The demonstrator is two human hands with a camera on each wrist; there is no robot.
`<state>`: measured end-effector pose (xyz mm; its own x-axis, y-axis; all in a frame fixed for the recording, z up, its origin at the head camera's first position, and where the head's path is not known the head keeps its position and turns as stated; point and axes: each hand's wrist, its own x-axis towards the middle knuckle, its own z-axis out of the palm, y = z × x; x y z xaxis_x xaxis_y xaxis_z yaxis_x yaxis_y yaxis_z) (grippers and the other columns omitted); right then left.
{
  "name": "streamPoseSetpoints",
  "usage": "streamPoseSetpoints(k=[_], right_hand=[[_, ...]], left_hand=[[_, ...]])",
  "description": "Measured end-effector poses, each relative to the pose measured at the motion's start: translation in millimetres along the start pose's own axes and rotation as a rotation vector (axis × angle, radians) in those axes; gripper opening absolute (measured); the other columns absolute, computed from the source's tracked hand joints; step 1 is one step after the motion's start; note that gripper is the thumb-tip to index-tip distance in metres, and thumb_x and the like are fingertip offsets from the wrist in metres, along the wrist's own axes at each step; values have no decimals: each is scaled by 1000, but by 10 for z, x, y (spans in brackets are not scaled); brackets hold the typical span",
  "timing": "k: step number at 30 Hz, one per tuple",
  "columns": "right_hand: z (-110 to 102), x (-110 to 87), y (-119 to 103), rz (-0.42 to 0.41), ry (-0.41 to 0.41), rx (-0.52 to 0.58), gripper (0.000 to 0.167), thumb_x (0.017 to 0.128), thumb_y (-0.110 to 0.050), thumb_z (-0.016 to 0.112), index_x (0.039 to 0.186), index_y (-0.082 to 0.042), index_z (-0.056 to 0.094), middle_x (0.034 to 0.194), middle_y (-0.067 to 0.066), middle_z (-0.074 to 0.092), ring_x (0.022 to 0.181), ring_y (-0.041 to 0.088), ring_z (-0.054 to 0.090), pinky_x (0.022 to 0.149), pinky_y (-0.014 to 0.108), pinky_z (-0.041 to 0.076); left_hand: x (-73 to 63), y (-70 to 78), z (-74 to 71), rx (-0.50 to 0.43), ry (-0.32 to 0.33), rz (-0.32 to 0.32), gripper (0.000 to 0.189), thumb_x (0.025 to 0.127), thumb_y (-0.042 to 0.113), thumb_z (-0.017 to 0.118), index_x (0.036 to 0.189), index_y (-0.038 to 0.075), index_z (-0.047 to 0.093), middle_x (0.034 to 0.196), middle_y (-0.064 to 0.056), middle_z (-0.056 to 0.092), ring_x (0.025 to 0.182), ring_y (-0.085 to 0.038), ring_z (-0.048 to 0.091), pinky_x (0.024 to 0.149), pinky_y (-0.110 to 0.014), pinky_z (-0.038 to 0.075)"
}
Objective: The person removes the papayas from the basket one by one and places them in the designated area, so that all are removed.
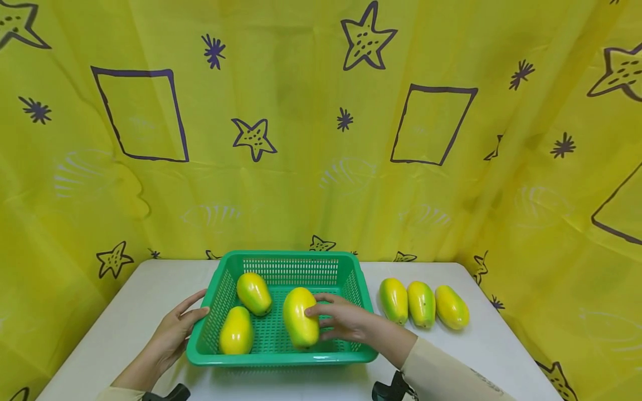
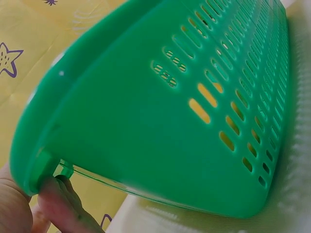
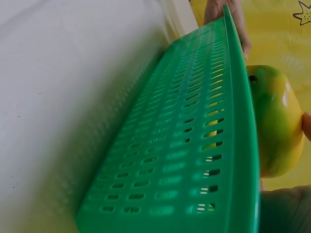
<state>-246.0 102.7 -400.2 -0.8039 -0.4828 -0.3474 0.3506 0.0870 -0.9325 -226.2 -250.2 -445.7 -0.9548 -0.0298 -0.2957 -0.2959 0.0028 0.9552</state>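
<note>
A green plastic basket (image 1: 281, 359) with slotted walls stands on the white table. My left hand (image 1: 173, 334) holds its left rim, thumb over the edge; in the left wrist view the fingers (image 2: 65, 206) curl under that rim. My right hand (image 1: 343, 318) reaches over the basket's right side and grips a yellow-green mango (image 1: 301, 317), thumb and fingertips on its right flank. In the right wrist view this mango (image 3: 274, 121) shows above the rim. Two more mangoes lie inside at the left, one toward the back (image 1: 254, 293) and one toward the front (image 1: 237, 331).
Three mangoes lie in a row on the table right of the basket: a left one (image 1: 393, 301), a middle one (image 1: 421, 303) and a right one (image 1: 452, 307). A yellow patterned curtain (image 1: 296, 189) hangs behind and around the white table (image 1: 501, 356).
</note>
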Motion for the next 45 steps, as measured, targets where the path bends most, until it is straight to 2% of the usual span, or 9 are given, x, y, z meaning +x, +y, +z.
streamPoseSetpoints(k=[12, 18, 22, 32, 41, 45], right_hand=[[-141, -154, -19, -3, -11, 16, 69, 88, -15, 67, 146, -1, 31, 116, 15, 62, 95, 25, 65, 80, 41, 57], [-221, -246, -36, -15, -8, 29, 73, 89, -13, 67, 148, 0, 26, 121, 17, 59, 99, 26, 64, 86, 47, 56], [-279, -313, -54, -19, -2, 23, 75, 89, -14, 67, 149, 0, 23, 123, 18, 59, 101, 25, 65, 87, 46, 57], [-431, -483, -134, 9, -35, 11, 83, 91, -17, 67, 152, 1, 14, 131, 20, 54, 109, 25, 61, 95, 50, 53], [-641, -641, -189, -9, -33, 16, 76, 94, -19, 62, 151, 0, 15, 128, 17, 56, 106, 24, 64, 94, 48, 54], [-726, -708, -217, -13, -17, 14, 77, 95, -20, 60, 152, 0, 12, 131, 17, 54, 111, 26, 62, 96, 50, 53]], left_hand=[[-20, -14, -11, 6, 15, 3, 73, 96, 26, 64, 156, 12, 24, 108, 2, 69, 85, -14, 70, 75, -34, 61], [-20, -14, -10, -3, 10, -6, 72, 97, 25, 63, 157, 13, 24, 104, 4, 69, 82, -13, 70, 73, -33, 61], [-12, -17, -11, -1, 11, -11, 72, 97, 25, 63, 157, 14, 24, 102, 4, 69, 80, -13, 70, 72, -31, 61], [-13, -7, -2, 8, 10, -1, 72, 97, 26, 63, 157, 14, 24, 106, 3, 69, 84, -14, 71, 74, -34, 61], [-4, 1, -2, 20, 8, -12, 72, 97, 27, 62, 157, 15, 24, 106, 4, 69, 82, -13, 69, 73, -32, 61], [-5, -4, -2, 19, 7, -12, 72, 97, 27, 62, 157, 15, 24, 105, 5, 69, 81, -13, 70, 72, -32, 61]])
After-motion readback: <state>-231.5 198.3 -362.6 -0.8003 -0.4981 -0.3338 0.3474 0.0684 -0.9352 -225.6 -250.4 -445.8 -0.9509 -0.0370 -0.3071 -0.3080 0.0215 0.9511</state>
